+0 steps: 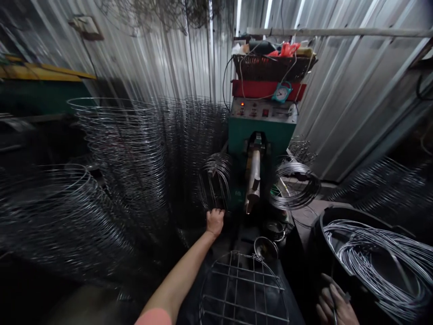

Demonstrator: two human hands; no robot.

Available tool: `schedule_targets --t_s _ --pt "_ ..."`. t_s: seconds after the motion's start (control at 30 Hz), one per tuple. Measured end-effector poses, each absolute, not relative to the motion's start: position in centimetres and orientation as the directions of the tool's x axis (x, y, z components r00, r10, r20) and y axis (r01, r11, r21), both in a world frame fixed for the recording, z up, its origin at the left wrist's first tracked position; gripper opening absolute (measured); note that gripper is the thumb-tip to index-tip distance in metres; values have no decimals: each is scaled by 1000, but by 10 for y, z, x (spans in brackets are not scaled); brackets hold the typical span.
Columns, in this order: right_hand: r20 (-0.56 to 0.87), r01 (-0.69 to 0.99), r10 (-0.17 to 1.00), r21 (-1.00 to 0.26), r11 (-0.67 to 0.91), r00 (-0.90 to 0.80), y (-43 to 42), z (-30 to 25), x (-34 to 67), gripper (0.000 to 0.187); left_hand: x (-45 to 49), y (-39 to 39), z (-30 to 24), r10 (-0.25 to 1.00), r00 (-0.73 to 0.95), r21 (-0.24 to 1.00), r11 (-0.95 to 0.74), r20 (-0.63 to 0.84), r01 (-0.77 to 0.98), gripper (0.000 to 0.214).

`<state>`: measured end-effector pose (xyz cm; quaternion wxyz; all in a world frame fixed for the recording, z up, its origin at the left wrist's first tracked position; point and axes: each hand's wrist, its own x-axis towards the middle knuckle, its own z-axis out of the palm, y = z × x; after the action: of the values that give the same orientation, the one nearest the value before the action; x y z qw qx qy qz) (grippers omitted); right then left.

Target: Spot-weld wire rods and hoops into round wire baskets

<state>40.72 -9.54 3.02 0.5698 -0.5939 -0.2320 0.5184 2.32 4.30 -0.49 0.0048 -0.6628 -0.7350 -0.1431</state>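
My left hand (215, 221) is stretched forward, its fingers curled at the lower end of a bundle of bent wires (216, 169); what they grip is hidden. My right hand (335, 301), low at the right beside the black tub, is closed with a thin metal wire between the fingers. Across my lap lies a round wire grid (243, 295), its bars crossing inside a hoop. Ahead stands a green machine (240, 135) with a thick metal arm (253, 180) pointing toward me.
Tall stacks of wire hoops (125, 149) crowd the left. Wire rings (295, 185) hang right of the machine. The black tub (324, 239) holds coiled wire lengths (379, 257). A small metal bowl (265, 248) sits below the arm. A basket (270, 67) and blue clock (282, 92) top the machine.
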Motion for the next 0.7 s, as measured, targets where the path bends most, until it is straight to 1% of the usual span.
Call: schedule_targets --t_s 0.17,0.23,0.37,0.43,0.5,0.53,0.6,0.67,0.7 --pt "-273 -321 922 -930 -180 273 -110 40 387 42 18 19 9 960 -15 174 -35 278 984 36" --pt "-252 -328 930 -932 -158 269 -116 43 387 40 17 10 14 948 22 171 -80 318 982 36" --pt "-275 -386 915 -910 -150 294 -127 60 377 36 12 -6 30 924 91 178 -167 372 970 34" --pt "-292 -418 923 -893 -169 251 -130 70 366 36 3 -11 45 904 127 201 -224 407 954 35" --pt "-302 -435 934 -879 -195 191 -130 77 354 38 -10 -12 68 817 144 262 -339 559 903 36" --pt "-307 -430 937 -878 -211 166 -130 78 347 39 -18 -13 82 765 93 307 -363 637 880 39" --pt "-313 -388 940 -890 -238 140 -127 78 336 38 -34 -15 114 694 -101 421 -308 713 853 43" --pt "-311 -317 941 -913 -256 135 -124 75 327 36 -49 -23 143 651 -277 516 -205 706 832 47" --pt "-308 -280 942 -924 -262 134 -123 72 323 34 -55 -29 154 660 -323 540 -150 678 828 47"
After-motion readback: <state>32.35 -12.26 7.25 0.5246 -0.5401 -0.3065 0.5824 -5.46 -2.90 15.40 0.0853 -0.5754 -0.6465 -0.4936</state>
